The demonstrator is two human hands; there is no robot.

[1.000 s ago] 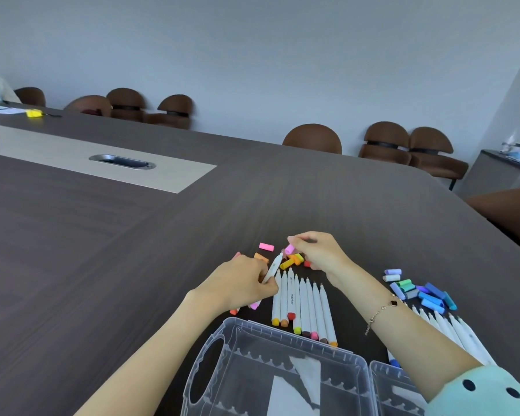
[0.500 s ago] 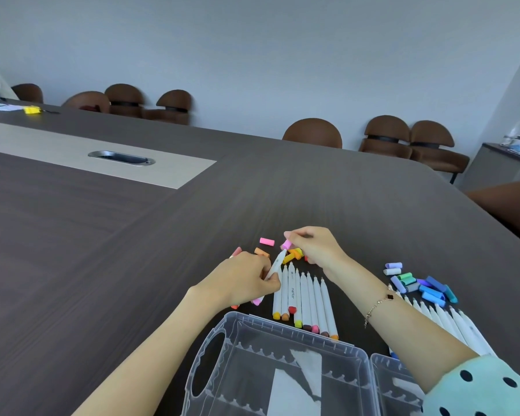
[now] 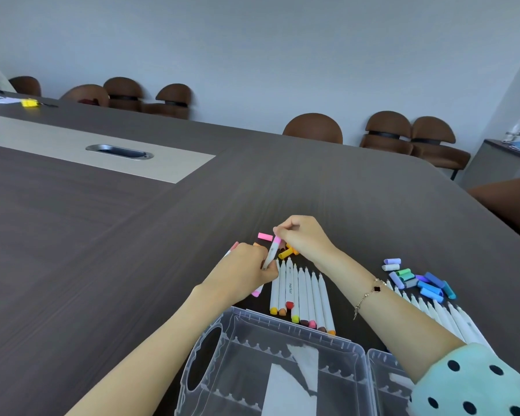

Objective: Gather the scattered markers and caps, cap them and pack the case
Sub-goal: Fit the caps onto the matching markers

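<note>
My left hand (image 3: 246, 273) grips a marker (image 3: 270, 254); right hand (image 3: 302, 235) pinches the pink cap (image 3: 277, 241) onto its tip. Off-axis push could slip it. Case (image 3: 282, 364) open below.

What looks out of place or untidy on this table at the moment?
Nothing is damaged or spilled. Loose caps lie scattered: a blue and green heap at right, a pink cap beyond the hands. The row of markers lies uncapped at its far ends, and the clear case holds no markers.
</note>
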